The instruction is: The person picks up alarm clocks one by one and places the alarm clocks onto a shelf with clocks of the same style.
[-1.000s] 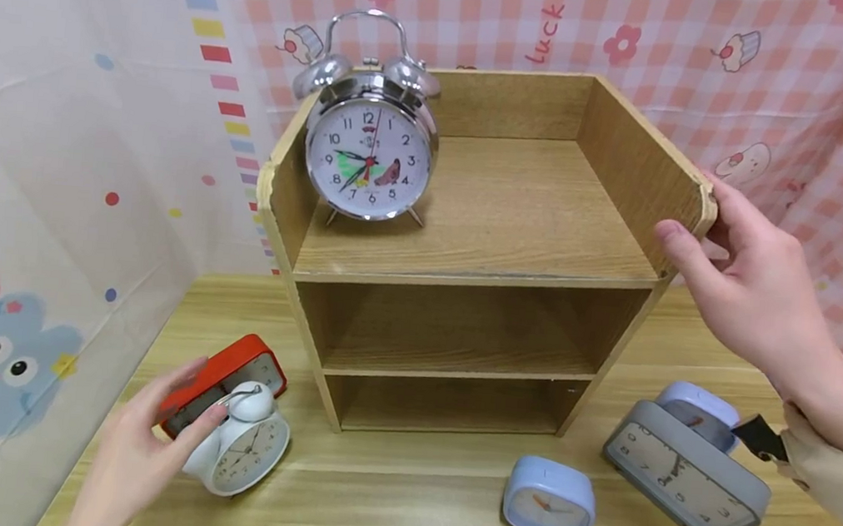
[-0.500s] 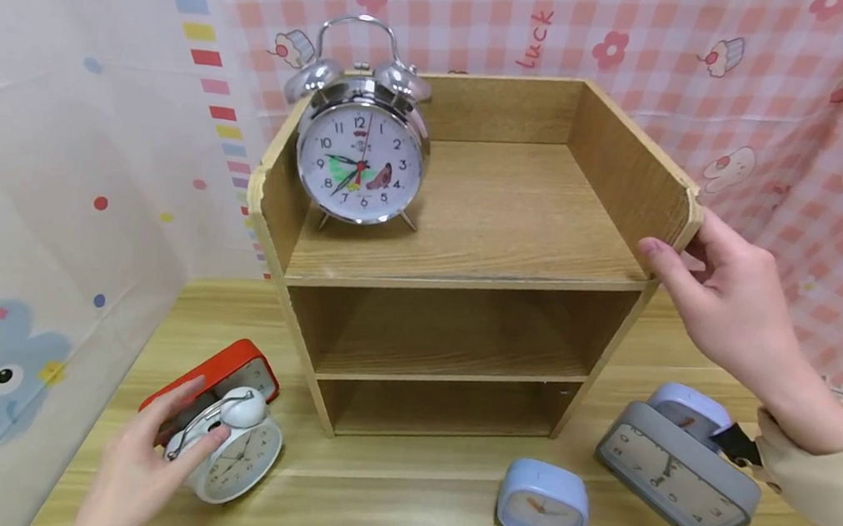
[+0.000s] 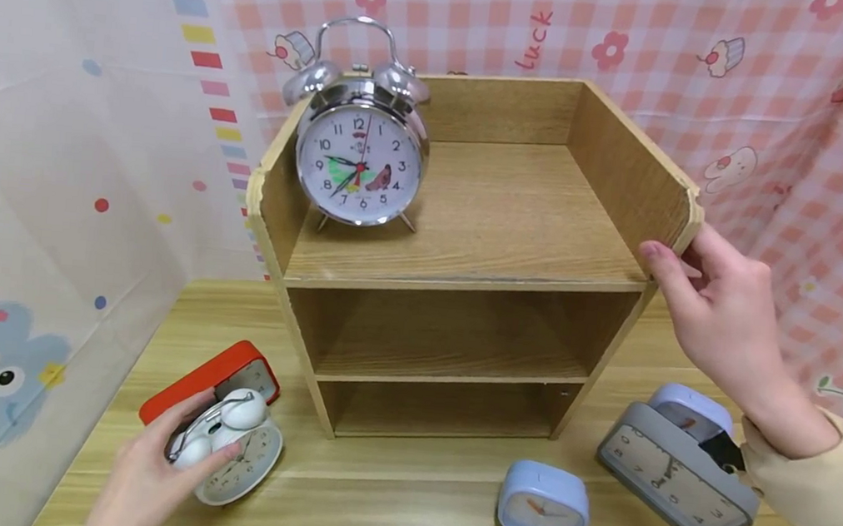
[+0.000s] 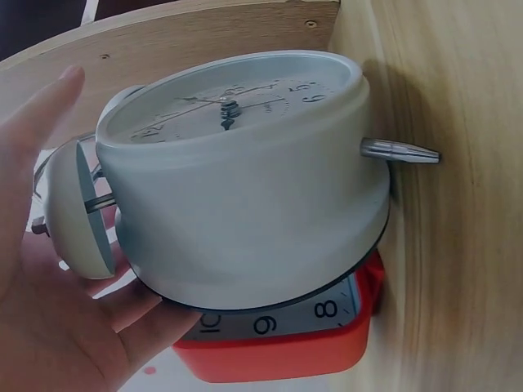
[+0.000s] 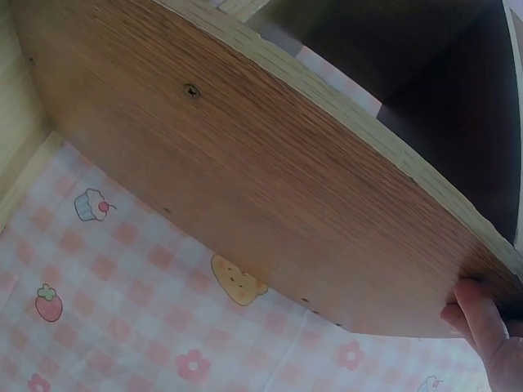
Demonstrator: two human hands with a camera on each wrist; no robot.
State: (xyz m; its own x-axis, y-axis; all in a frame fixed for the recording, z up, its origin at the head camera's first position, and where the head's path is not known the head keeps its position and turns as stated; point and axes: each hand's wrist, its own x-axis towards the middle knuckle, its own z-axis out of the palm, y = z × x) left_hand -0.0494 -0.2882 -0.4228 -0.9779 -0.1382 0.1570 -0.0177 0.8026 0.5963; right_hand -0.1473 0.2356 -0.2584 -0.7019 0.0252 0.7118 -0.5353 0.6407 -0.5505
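A white twin-bell alarm clock [image 3: 240,448] stands on the table at the lower left, close in front of a red rectangular clock [image 3: 211,382]. My left hand [image 3: 156,457] reaches around its bells, fingers behind and thumb in front. In the left wrist view the thumb [image 4: 49,106] is straight and apart from the clock, while the fingertips [image 4: 159,322] lie at its back edge. My right hand [image 3: 726,310] grips the right side panel of a wooden shelf [image 3: 465,283], thumb inside the panel and fingers outside. Fingers [image 5: 482,322] show at the panel's edge in the right wrist view.
A silver twin-bell alarm clock [image 3: 361,157] stands on the shelf's top level, at the left. A small blue clock [image 3: 543,505] sits in front of the shelf. Right of it, a grey clock [image 3: 677,477] stands before a lilac clock [image 3: 691,408]. Patterned cloth [image 3: 517,29] hangs behind.
The left fingers have moved off the red clock and in behind the white alarm clock's bells. The right hand has slid slightly down the panel. The head view has shifted a little.
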